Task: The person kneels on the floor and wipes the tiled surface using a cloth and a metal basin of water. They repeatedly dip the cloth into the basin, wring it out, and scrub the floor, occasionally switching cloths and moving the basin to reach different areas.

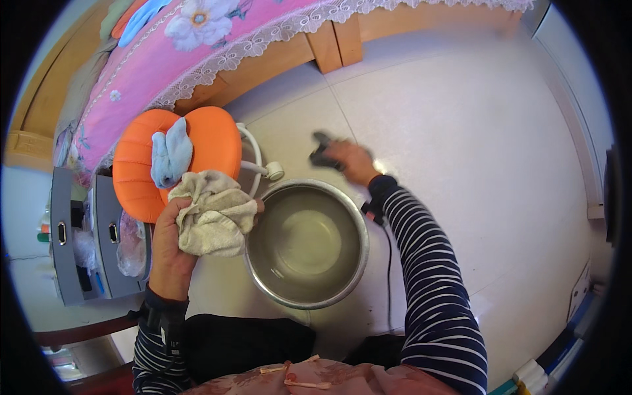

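My left hand (173, 252) grips a crumpled, pale beige cloth (215, 215) beside the left rim of a round metal basin (364, 237). The basin stands on the floor and holds cloudy water (308, 242). Beyond its upper right rim, my right hand (351, 160) is closed around a dark object (323, 153), too blurred to name. A light blue cloth (171, 153) lies on the orange padded seat (212, 138) of a chair, just past the beige cloth.
The chair's white tubular frame (256, 148) reaches close to the basin. A bed with a pink, lace-edged cover (133, 84) stands at the upper left. Grey drawers (106, 237) stand open at the left. A thin black cable (389, 276) runs along the floor right of the basin.
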The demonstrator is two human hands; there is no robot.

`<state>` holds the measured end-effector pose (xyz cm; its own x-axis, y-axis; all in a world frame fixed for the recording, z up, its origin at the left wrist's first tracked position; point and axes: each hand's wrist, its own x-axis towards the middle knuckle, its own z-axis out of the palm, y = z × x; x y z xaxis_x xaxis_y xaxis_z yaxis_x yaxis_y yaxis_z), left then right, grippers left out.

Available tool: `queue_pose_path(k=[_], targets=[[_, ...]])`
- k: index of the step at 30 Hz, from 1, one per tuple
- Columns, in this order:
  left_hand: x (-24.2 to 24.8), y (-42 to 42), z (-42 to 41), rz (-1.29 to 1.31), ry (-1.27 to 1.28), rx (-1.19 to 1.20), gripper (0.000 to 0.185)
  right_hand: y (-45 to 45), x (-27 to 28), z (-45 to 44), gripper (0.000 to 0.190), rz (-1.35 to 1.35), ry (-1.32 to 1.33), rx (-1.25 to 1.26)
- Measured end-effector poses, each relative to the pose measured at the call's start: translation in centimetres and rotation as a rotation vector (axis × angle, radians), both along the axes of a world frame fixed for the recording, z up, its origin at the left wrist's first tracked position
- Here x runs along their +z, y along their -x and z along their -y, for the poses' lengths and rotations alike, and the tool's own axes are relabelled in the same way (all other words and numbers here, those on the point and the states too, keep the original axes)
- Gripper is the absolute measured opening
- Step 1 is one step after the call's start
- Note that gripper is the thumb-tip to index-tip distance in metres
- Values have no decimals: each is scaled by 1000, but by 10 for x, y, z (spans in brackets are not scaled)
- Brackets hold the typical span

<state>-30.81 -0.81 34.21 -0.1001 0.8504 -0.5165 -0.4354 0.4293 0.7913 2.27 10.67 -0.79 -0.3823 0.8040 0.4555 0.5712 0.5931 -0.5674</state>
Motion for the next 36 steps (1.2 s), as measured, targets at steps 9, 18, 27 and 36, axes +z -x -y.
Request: queue_pose_path(k=[9, 18, 27, 36], targets=[[3, 7, 8, -10, 9, -7, 46, -136, 2, 32, 70, -296, 271, -172], [6, 23, 12, -135, 62, 29, 48, -338, -66, -32, 58, 191, 122, -973], [14, 11, 12, -146, 81, 14, 46, -12, -36, -123, 57, 13, -10, 72], [16, 15, 24, -177, 80, 3, 46, -70, -2, -44, 57, 166, 265, 224]])
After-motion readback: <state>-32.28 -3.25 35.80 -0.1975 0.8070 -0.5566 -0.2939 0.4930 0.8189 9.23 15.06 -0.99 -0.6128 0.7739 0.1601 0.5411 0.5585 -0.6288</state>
